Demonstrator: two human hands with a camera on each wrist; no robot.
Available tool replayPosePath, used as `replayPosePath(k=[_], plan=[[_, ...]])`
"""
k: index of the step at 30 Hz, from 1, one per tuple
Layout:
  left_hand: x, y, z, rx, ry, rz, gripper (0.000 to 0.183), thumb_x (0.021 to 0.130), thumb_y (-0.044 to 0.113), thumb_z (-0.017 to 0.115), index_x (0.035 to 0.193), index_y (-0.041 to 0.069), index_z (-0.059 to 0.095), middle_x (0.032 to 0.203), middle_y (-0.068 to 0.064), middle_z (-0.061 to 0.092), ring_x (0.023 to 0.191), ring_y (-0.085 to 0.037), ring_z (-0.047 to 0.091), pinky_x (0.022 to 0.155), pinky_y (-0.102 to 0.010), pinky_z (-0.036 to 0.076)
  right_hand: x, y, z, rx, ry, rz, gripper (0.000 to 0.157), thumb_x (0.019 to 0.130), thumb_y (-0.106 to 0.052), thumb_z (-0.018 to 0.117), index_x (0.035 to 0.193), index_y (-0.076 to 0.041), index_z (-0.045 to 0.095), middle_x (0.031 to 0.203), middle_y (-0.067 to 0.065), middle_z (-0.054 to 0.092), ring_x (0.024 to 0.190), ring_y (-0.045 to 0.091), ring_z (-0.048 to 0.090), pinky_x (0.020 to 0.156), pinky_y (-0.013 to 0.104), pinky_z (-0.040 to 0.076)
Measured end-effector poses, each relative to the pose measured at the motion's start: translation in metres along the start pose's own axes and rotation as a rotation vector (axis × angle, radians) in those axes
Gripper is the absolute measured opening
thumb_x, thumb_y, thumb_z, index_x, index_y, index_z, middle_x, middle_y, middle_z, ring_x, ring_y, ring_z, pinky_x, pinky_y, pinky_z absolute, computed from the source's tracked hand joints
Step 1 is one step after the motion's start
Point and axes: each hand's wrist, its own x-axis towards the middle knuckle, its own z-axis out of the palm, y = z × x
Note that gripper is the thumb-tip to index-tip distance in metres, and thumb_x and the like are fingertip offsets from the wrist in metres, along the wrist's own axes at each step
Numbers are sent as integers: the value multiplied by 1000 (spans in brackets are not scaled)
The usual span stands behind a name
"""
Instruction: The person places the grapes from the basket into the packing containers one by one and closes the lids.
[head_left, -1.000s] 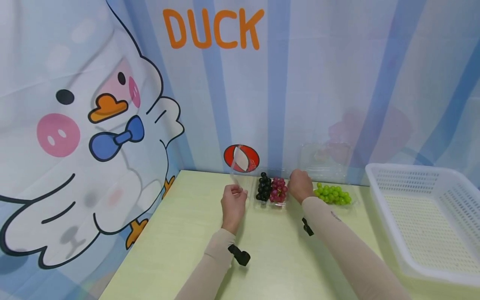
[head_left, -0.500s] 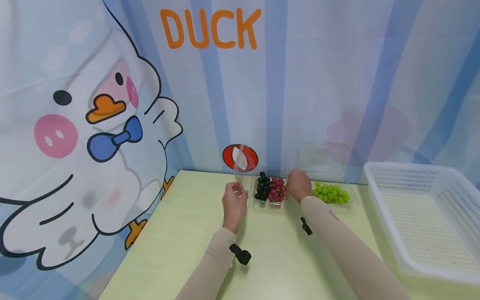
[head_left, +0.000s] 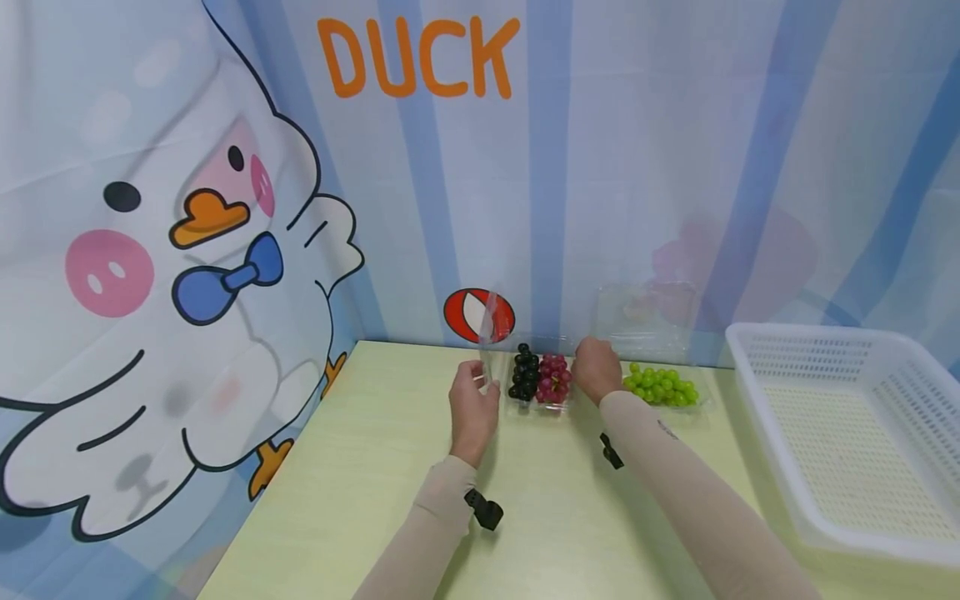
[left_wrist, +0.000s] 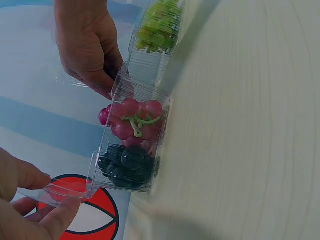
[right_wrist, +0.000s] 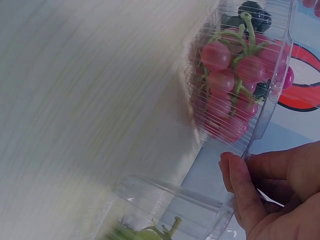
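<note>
A clear plastic clamshell box [right_wrist: 272, 117] holds a bunch of black grapes [head_left: 523, 373] on its left and a bunch of red grapes [head_left: 555, 379] on its right. Its lid [left_wrist: 60, 192] stands raised, nearly upright, at the left side. My left hand [head_left: 476, 412] pinches that lid between thumb and fingers. At the box's right side, my right hand [head_left: 597, 372] pinches the rim, as the right wrist view shows. Just right of this hand, green grapes [head_left: 662, 386] lie in a second clear box [right_wrist: 192, 200], whose lid [head_left: 647, 317] leans open against the backdrop.
A white plastic basket [head_left: 780, 483] stands at the right of the pale yellow table [head_left: 337, 500]. Behind the boxes hangs a blue and white striped cloth backdrop [head_left: 622, 167] with a printed duck, close against the table's back edge.
My left hand has shifted slightly right and tipped the lid from a leftward lean to nearly upright. The right hand keeps its place at the box's rim.
</note>
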Motion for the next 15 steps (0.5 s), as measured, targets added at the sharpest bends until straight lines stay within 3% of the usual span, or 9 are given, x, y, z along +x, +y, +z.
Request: replayPosePath(k=[15], plan=[[-5,2,3,135,-41,77,38,94,1,69,131,3,58,130,-17,64,118,-33,64,96,-49,55,-1,-1,-2,-4,-6,3,26,96,1,55,74,1,69,76,16,71,60,24,62,54,33,47]])
